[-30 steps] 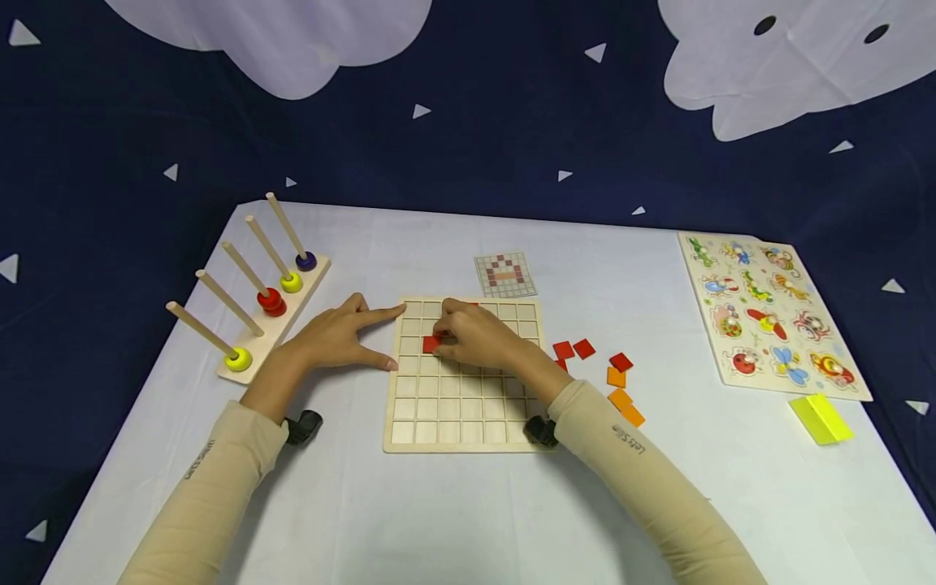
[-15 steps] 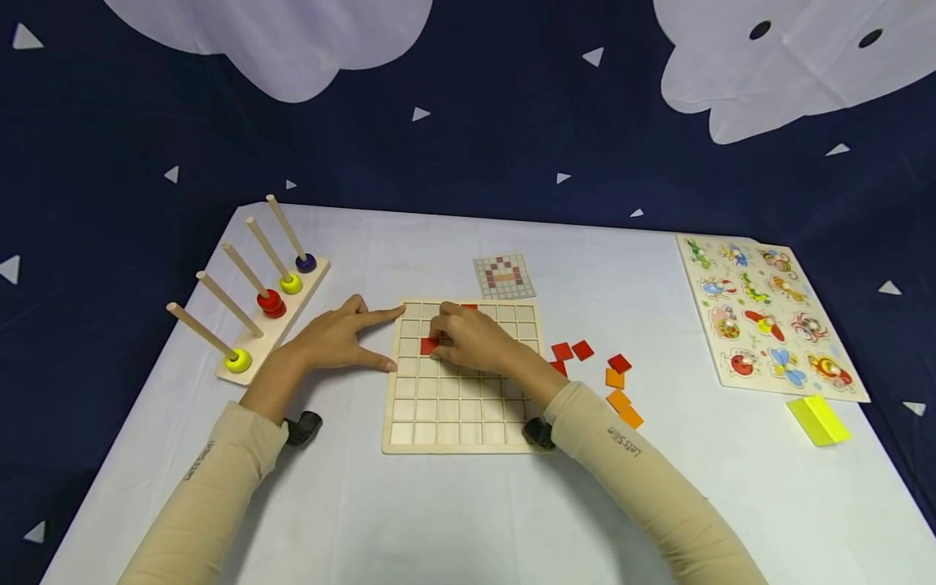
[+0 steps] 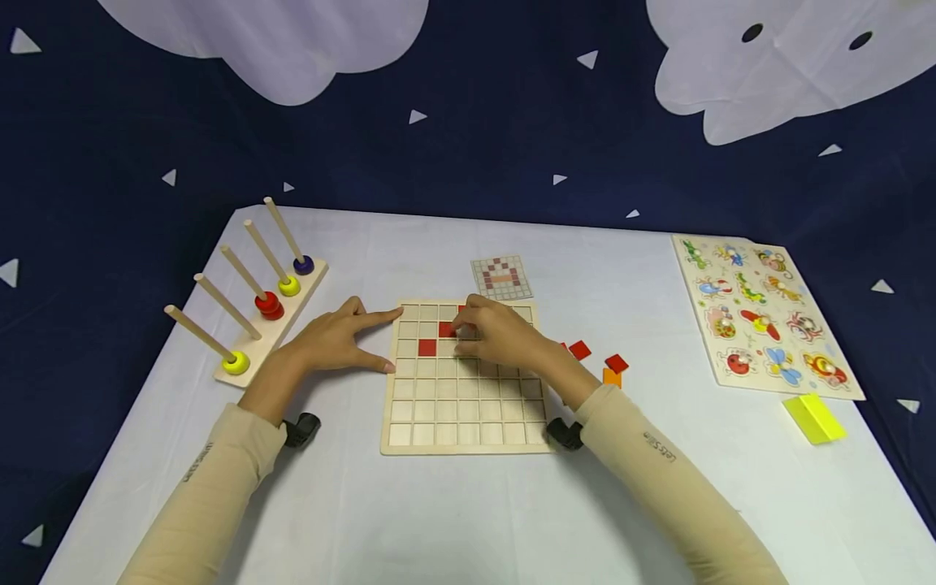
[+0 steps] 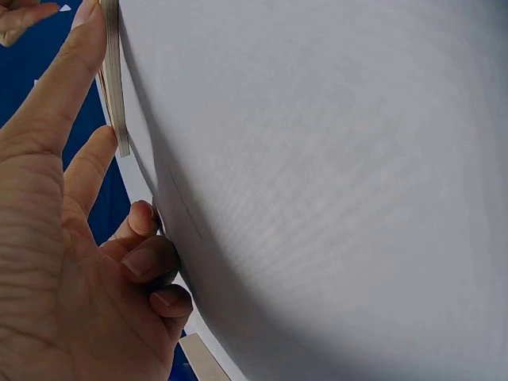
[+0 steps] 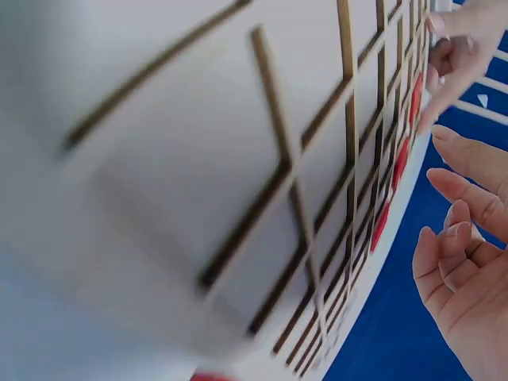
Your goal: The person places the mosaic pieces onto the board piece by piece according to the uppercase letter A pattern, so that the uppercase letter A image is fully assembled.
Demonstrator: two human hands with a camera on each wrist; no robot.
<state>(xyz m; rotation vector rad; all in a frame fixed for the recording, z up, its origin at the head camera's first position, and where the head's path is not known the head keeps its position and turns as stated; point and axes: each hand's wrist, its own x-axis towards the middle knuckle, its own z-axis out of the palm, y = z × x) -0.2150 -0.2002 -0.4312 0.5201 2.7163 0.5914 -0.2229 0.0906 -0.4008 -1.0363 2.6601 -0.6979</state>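
A square wooden grid board lies flat on the table. One red square tile sits in a cell towards its left, and a second red tile lies up and to the right of it. Another red tile in the top row is mostly covered by my right hand, which is over the board with loosely bent fingers. In the right wrist view its thumb and index finger hold nothing. My left hand touches the board's left edge with spread thumb and index finger; its other fingers are bent, as the left wrist view shows.
A pattern card lies behind the board. Loose red tiles and an orange tile lie to the right, partly hidden by my arm. A peg stand with rings is at left; an insect puzzle and yellow block at right.
My right hand has moved right and slightly away from me, uncovering the second red tile and covering more of the top-row one. The left hand stays at the board's edge.
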